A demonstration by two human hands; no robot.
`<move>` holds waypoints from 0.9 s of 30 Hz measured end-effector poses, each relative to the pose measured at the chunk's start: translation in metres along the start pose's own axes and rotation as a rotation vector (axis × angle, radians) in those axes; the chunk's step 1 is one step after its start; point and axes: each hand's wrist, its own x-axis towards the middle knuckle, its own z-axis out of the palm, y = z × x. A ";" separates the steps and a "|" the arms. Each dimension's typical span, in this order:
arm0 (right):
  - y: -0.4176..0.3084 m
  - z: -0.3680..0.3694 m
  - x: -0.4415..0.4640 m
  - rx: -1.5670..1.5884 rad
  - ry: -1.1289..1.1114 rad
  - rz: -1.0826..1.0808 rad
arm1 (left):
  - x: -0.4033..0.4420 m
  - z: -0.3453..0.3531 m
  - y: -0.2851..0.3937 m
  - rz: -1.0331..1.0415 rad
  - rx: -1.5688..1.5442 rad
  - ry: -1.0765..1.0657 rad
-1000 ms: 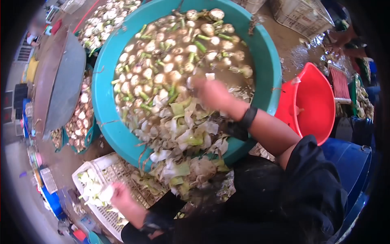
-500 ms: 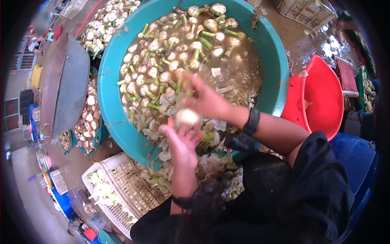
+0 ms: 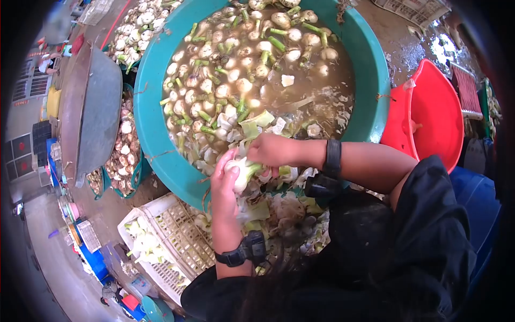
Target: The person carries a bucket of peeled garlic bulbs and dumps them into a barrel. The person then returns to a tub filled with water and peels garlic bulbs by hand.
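Observation:
A pale garlic bulb with a short green stem is gripped by my left hand, fingers and thumb wrapped round its side. Closed fingers of my right hand press on the top of the same bulb, beside the stem; exactly what they pinch is partly hidden. Both hands are over the near rim of a large teal tub. Brown water in the tub carries many garlic bulbs with cut green stems. Loose garlic skins are heaped below my hands.
At lower left, a cream plastic crate holds peeled white bulbs. A red basin and a blue barrel stand on the right. Leftward are a grey metal barrow and sacks of unpeeled garlic.
My left hand, spread under the blurred bulb before, has closed round it. My right hand has come down from above onto the bulb's top. The view has shifted slightly.

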 end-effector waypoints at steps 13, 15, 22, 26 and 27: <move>0.003 0.004 0.007 0.403 0.040 0.191 | -0.015 0.007 0.011 0.593 0.908 -0.021; 0.000 0.004 0.007 0.424 0.061 0.197 | -0.014 0.010 0.014 0.626 1.012 -0.015; -0.003 -0.010 0.012 0.893 0.289 0.215 | -0.013 0.020 -0.017 0.667 0.275 0.240; 0.010 -0.069 0.012 0.180 0.214 0.035 | -0.015 0.014 -0.008 0.481 -0.345 0.533; -0.002 -0.059 0.003 -0.255 0.248 -0.050 | -0.015 0.010 -0.012 0.473 -0.224 0.571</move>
